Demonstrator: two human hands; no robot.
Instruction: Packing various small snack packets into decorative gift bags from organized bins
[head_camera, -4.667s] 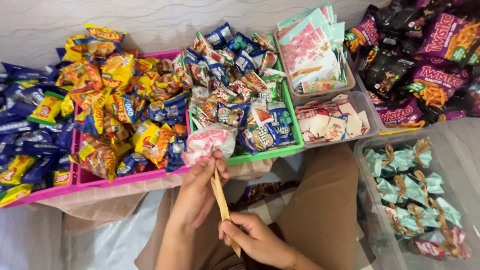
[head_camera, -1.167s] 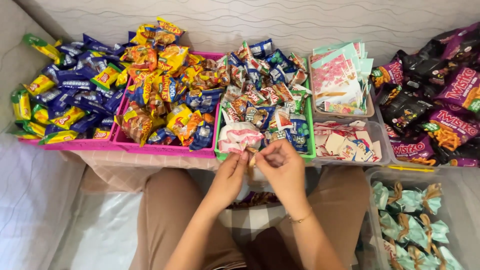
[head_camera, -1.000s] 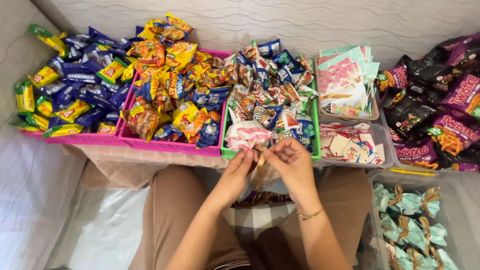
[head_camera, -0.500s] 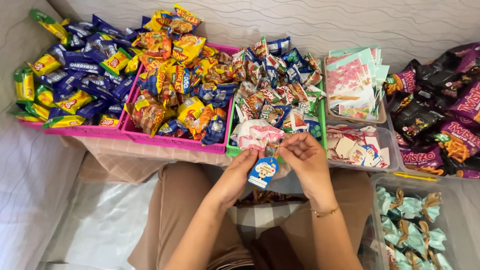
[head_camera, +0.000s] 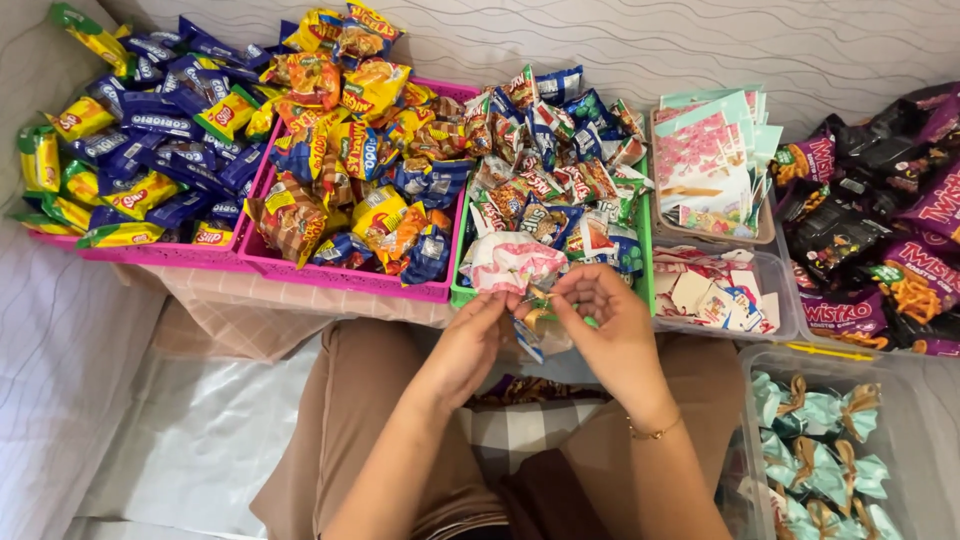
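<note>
Centre of the frame: both hands meet over the lap. The left hand (head_camera: 472, 345) pinches the neck of a pink-and-white wrapped bundle (head_camera: 510, 264), grip closed on it. The right hand (head_camera: 605, 318) has its fingertips tight on a thin gold tie (head_camera: 537, 299) at that neck. The bundle sits just in front of the green tray (head_camera: 645, 262); pink trays (head_camera: 340, 277) are upper left.

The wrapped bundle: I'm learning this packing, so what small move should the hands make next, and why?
Probably snug the tie at its neck. Both hands, left hand and right hand, pinch a gold tie beneath the pink wrapped bundle, with a small tag dangling.
</note>
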